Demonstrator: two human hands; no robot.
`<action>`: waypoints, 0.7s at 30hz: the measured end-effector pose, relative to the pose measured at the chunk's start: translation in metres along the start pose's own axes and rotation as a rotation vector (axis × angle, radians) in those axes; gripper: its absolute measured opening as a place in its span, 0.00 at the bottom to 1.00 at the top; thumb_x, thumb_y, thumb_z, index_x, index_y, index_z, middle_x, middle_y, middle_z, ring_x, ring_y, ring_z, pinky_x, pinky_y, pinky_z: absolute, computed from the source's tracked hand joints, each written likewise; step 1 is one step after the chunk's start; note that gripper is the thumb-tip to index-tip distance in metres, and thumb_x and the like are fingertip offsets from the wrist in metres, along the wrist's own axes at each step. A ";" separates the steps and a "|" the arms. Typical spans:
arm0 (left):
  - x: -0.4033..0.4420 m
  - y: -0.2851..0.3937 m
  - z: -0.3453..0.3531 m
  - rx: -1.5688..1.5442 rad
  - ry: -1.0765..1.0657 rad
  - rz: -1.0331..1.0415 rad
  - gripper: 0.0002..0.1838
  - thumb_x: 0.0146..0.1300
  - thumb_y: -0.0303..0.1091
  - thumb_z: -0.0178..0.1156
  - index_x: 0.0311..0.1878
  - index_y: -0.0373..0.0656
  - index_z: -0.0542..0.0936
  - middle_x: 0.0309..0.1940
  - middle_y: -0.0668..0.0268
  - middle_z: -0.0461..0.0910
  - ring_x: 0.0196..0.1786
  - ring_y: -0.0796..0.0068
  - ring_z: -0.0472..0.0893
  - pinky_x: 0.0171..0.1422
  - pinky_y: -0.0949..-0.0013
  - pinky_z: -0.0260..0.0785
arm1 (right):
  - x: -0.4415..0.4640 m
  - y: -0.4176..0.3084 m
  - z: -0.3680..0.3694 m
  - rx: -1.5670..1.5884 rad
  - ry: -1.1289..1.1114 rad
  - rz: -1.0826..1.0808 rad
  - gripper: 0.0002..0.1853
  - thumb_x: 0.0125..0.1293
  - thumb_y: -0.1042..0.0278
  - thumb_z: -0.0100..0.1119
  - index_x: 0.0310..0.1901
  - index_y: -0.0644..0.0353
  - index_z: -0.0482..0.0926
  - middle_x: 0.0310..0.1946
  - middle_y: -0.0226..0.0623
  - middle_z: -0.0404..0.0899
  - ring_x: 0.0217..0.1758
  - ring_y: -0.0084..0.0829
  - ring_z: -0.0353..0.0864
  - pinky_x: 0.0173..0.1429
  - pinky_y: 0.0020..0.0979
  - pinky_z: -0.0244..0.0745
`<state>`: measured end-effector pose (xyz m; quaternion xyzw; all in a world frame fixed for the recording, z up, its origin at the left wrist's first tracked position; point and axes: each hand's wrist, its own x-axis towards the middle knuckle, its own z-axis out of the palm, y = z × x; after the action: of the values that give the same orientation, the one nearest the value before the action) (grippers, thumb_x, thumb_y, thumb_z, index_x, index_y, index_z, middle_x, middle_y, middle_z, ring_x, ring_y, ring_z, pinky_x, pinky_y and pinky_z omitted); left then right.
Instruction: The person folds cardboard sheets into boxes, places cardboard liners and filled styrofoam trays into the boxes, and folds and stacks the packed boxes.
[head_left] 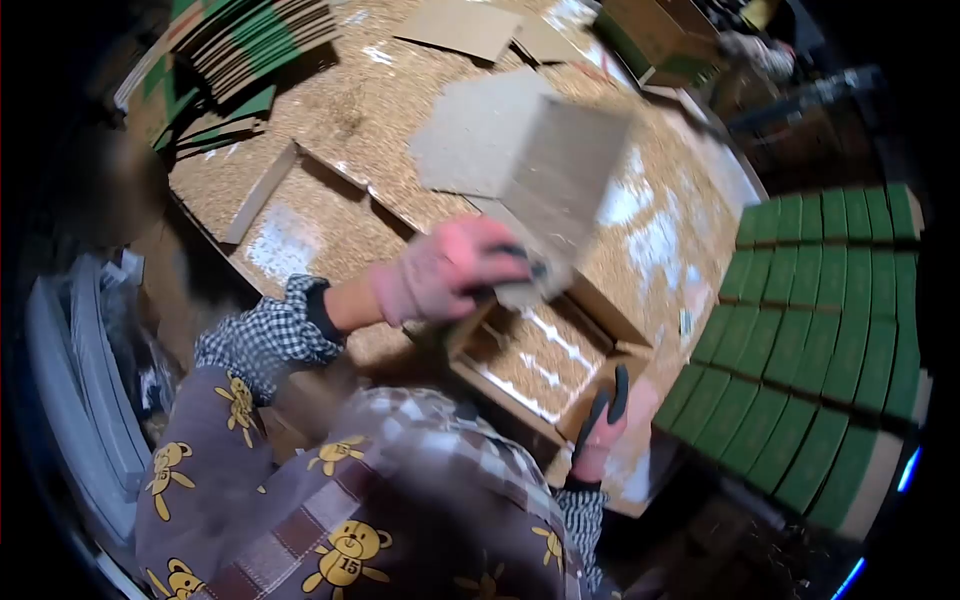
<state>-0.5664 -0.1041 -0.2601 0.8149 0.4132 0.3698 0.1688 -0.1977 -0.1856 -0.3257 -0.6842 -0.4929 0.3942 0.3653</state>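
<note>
- Reaching up from the left grip (455, 268), whose fingers are closed on its near end, a blurred card sheet (572, 180) is held over the far left edge of the open carton (508, 402).
- The sheet's long axis is slanted away from that grip, beyond the carton and slightly rightward; by the left grip it is reached more nearly than by the right.
- The right grip (600, 438) is set at the carton's near right corner, fingers apart; whether the wall is pinched cannot be told.
- Inside the carton, brown contents crossed by white strips are seen.
- Beyond the carton, grey cards (470, 140) are laid on the tabletop (370, 130).
- Right of the carton, green boxes (800, 330) are packed in rows.
</note>
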 end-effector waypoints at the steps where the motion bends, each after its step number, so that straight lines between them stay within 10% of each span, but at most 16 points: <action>1: 0.007 0.017 0.025 -0.043 -0.297 0.276 0.15 0.49 0.33 0.64 0.43 0.54 0.84 0.43 0.62 0.80 0.50 0.62 0.78 0.70 0.57 0.62 | -0.003 -0.010 0.002 0.057 0.007 0.028 0.24 0.70 0.71 0.48 0.67 0.63 0.67 0.60 0.38 0.74 0.54 0.24 0.74 0.58 0.23 0.68; 8: 0.007 0.034 0.080 0.696 -1.306 0.432 0.10 0.57 0.40 0.56 0.40 0.55 0.82 0.37 0.71 0.80 0.51 0.66 0.76 0.74 0.48 0.52 | -0.007 0.009 -0.002 0.193 0.005 -0.103 0.28 0.70 0.69 0.49 0.71 0.61 0.62 0.68 0.37 0.67 0.69 0.29 0.65 0.69 0.28 0.60; 12: 0.017 0.052 0.083 0.403 -0.799 0.447 0.19 0.54 0.39 0.58 0.52 0.57 0.82 0.57 0.65 0.76 0.67 0.59 0.69 0.77 0.45 0.47 | 0.001 -0.003 0.011 0.361 0.047 -0.211 0.31 0.70 0.67 0.52 0.73 0.60 0.57 0.73 0.36 0.58 0.75 0.31 0.55 0.76 0.30 0.47; 15: 0.020 0.046 0.089 0.309 -1.006 0.248 0.21 0.54 0.36 0.57 0.53 0.55 0.81 0.58 0.63 0.75 0.66 0.58 0.69 0.77 0.51 0.50 | -0.001 -0.004 0.007 0.363 0.041 -0.231 0.33 0.72 0.62 0.51 0.74 0.61 0.53 0.75 0.35 0.53 0.77 0.32 0.51 0.78 0.32 0.44; 18: 0.014 0.055 0.044 0.095 0.044 -0.161 0.22 0.55 0.28 0.59 0.55 0.46 0.78 0.56 0.55 0.76 0.65 0.54 0.69 0.71 0.55 0.58 | 0.008 0.032 -0.006 0.957 -0.096 0.114 0.34 0.73 0.55 0.48 0.74 0.61 0.52 0.74 0.38 0.55 0.76 0.34 0.53 0.77 0.35 0.49; 19: -0.013 0.011 0.078 -0.089 0.330 -0.461 0.24 0.62 0.32 0.56 0.62 0.44 0.72 0.57 0.53 0.75 0.66 0.55 0.67 0.71 0.56 0.59 | 0.003 0.041 0.005 0.696 -0.125 0.049 0.35 0.71 0.54 0.51 0.74 0.60 0.53 0.74 0.39 0.54 0.75 0.37 0.53 0.76 0.36 0.50; 21: -0.129 -0.107 0.164 -0.370 0.032 -0.587 0.24 0.69 0.38 0.56 0.64 0.38 0.69 0.48 0.64 0.77 0.47 0.73 0.75 0.54 0.65 0.70 | 0.005 0.078 0.033 -0.036 -0.179 -0.182 0.39 0.67 0.52 0.56 0.74 0.57 0.53 0.74 0.41 0.54 0.75 0.41 0.54 0.75 0.39 0.53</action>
<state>-0.5531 -0.1380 -0.4917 0.6109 0.5586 0.3868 0.4063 -0.1962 -0.1961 -0.4098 -0.6050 -0.5909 0.4100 0.3416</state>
